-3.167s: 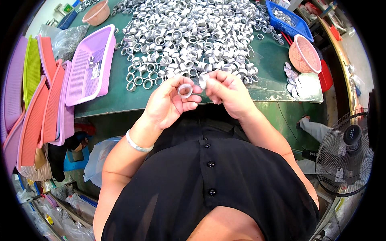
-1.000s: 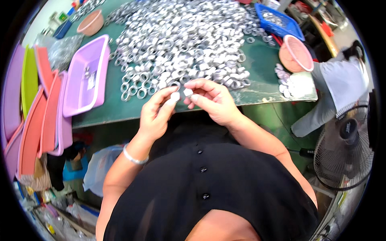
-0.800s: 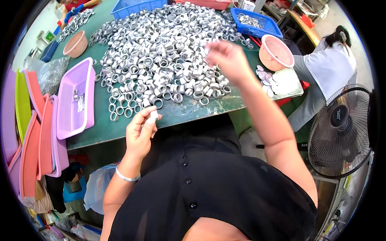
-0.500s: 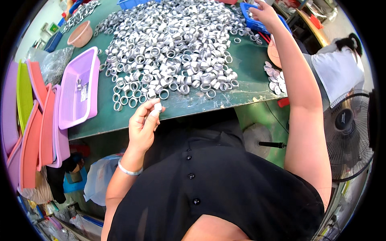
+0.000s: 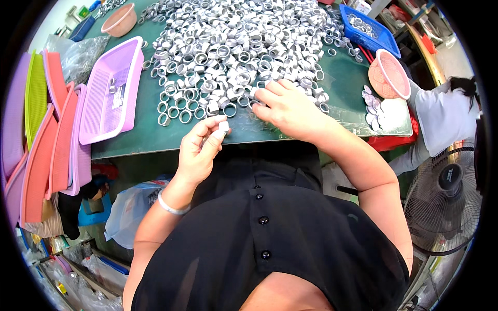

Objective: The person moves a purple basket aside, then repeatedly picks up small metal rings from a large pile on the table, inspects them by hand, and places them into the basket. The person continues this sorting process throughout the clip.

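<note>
My left hand [image 5: 199, 150] is closed just in front of the table's near edge, pinching a small white piece [image 5: 223, 126] between thumb and fingertips; its exact kind is too small to tell. My right hand [image 5: 290, 111] lies palm down over the near edge of a big pile of silvery metal rings [image 5: 228, 57]. Its fingers are bent and somewhat apart, with the tips among the rings, and no ring is plainly gripped. One loose ring [image 5: 230, 110] lies on the green table [image 5: 142, 147] between my two hands.
A lilac basket [image 5: 88, 119] with a few rings stands left, beside stacked coloured baskets [image 5: 44, 155]. To the right are a blue basket [image 5: 391, 47] holding rings, a pink basket [image 5: 384, 85] and flat pale discs [image 5: 372, 111]. A fan [image 5: 448, 192] stands right, near another person [image 5: 448, 106].
My right hand has come back from the blue basket at the far right to the near edge of the ring pile. My left hand keeps the white piece, and the view has shifted slightly.
</note>
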`<control>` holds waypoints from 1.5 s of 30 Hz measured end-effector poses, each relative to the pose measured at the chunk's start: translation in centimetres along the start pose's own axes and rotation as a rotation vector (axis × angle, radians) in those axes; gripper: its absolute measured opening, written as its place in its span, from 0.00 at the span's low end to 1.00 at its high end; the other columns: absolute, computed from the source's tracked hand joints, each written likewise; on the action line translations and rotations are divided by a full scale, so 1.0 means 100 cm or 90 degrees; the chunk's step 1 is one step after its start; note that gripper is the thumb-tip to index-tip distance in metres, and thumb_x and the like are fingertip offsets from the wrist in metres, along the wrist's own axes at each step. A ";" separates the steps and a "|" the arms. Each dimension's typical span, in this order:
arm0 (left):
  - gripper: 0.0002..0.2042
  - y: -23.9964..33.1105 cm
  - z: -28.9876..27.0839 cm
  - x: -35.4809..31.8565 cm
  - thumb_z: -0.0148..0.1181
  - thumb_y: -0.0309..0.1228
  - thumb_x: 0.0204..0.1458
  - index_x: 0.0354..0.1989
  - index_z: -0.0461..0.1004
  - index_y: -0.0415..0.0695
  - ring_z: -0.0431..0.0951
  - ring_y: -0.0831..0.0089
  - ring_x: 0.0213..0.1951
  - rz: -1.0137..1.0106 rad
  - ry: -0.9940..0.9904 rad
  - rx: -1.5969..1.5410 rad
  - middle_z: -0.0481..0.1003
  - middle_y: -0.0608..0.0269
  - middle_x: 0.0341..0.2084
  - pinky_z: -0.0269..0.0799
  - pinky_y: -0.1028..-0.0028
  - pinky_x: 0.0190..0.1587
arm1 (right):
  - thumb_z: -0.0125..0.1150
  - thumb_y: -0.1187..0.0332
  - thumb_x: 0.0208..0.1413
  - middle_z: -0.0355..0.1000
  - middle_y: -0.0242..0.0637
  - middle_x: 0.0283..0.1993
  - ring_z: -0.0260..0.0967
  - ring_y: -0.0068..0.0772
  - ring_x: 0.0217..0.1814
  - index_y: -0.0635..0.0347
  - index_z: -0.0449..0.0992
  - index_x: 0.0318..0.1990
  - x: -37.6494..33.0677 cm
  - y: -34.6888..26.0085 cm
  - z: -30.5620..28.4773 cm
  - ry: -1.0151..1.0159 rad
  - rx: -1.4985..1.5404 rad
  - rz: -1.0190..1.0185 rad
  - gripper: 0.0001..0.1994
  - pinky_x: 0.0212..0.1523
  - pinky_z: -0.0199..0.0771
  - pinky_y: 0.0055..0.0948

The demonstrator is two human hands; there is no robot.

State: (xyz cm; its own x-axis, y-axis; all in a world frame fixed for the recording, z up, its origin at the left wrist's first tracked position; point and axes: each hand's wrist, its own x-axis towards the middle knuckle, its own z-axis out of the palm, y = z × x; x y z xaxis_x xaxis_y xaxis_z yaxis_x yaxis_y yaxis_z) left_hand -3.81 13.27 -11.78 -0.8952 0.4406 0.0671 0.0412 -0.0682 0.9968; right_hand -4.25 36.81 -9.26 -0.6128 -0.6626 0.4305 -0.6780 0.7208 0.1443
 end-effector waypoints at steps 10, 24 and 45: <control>0.13 0.002 0.008 0.001 0.49 0.28 0.56 0.49 0.67 0.40 0.63 0.88 0.24 -0.003 -0.016 -0.032 0.74 0.65 0.33 0.58 0.87 0.24 | 0.57 0.73 0.49 0.71 0.31 0.28 0.68 0.24 0.27 0.63 0.74 0.37 0.002 -0.009 -0.003 0.029 0.744 0.406 0.08 0.27 0.68 0.24; 0.14 0.010 0.014 0.004 0.51 0.28 0.56 0.50 0.66 0.38 0.66 0.86 0.30 0.040 -0.046 -0.064 0.72 0.68 0.34 0.63 0.85 0.31 | 0.50 0.83 0.50 0.68 0.37 0.38 0.70 0.21 0.34 0.68 0.71 0.41 0.008 -0.064 0.008 0.301 0.849 0.429 0.10 0.35 0.73 0.19; 0.17 0.022 0.012 0.014 0.37 0.42 0.60 0.32 0.69 0.42 0.62 0.82 0.19 -0.365 -0.043 -0.479 0.68 0.68 0.19 0.54 0.85 0.18 | 0.50 0.67 0.57 0.71 0.38 0.33 0.68 0.26 0.28 0.66 0.70 0.40 -0.003 -0.051 0.013 0.148 1.573 0.568 0.10 0.26 0.67 0.22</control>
State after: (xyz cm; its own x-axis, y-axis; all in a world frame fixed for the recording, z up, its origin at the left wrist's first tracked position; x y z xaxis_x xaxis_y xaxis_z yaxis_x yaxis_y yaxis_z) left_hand -4.40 14.83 -9.43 -0.6617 0.6355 -0.3980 -0.7146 -0.3737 0.5914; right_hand -1.11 33.10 -11.29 -0.9121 -0.3939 -0.1135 0.3825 -0.7183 -0.5811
